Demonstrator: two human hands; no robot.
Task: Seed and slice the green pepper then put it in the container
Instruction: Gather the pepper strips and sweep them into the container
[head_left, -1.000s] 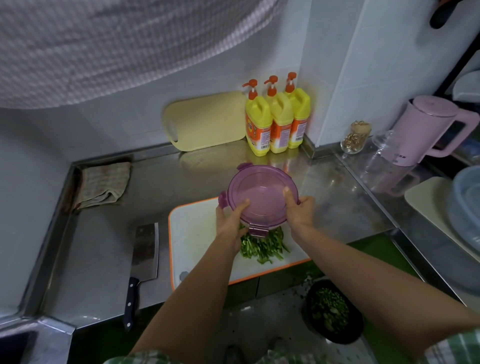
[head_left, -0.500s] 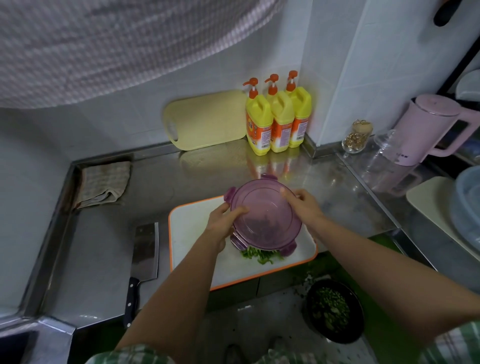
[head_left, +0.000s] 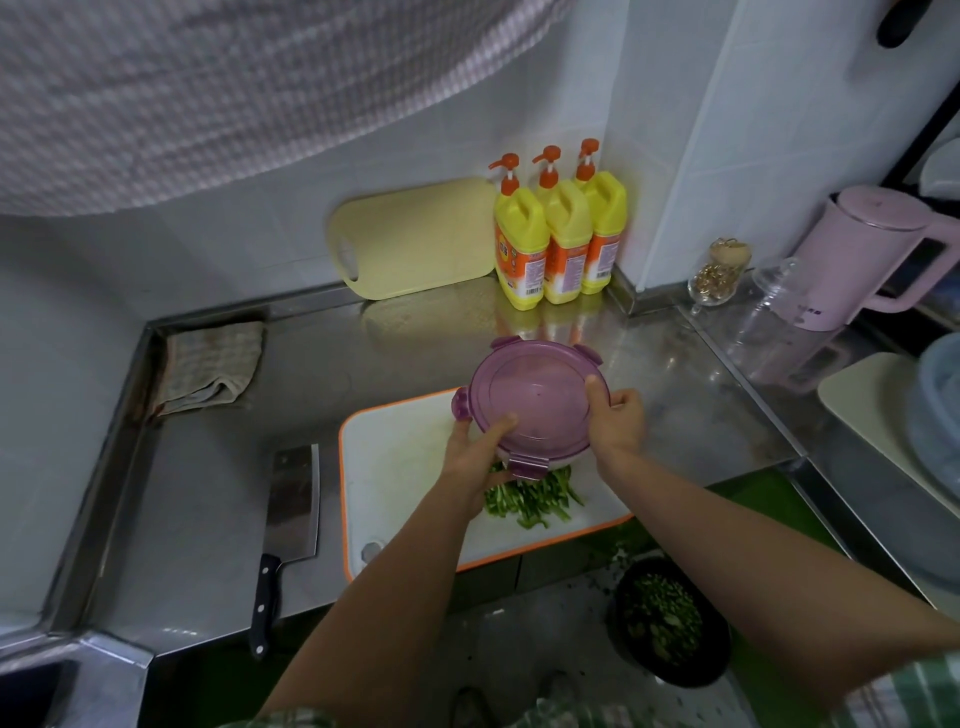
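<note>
A round container with a purple clip-on lid (head_left: 535, 405) is held above the white, orange-rimmed cutting board (head_left: 395, 457). My left hand (head_left: 475, 452) grips its near-left edge with the thumb on the lid. My right hand (head_left: 615, 421) grips its right edge. A pile of sliced green pepper strips (head_left: 530, 499) lies on the board just below the container, partly hidden by it and my left wrist. A cleaver (head_left: 291, 519) with a black handle rests on the steel counter left of the board.
Three yellow pump bottles (head_left: 561, 244) and a pale yellow board (head_left: 415, 239) stand against the back wall. A folded cloth (head_left: 208, 369) lies at the back left. A pink kettle (head_left: 872, 254) and glass jars sit to the right. A black bin (head_left: 670, 623) with green scraps is on the floor.
The lidded container turned in my hands and shifted back from over the pepper pile, so more strips show. Both hands stayed on its edges.
</note>
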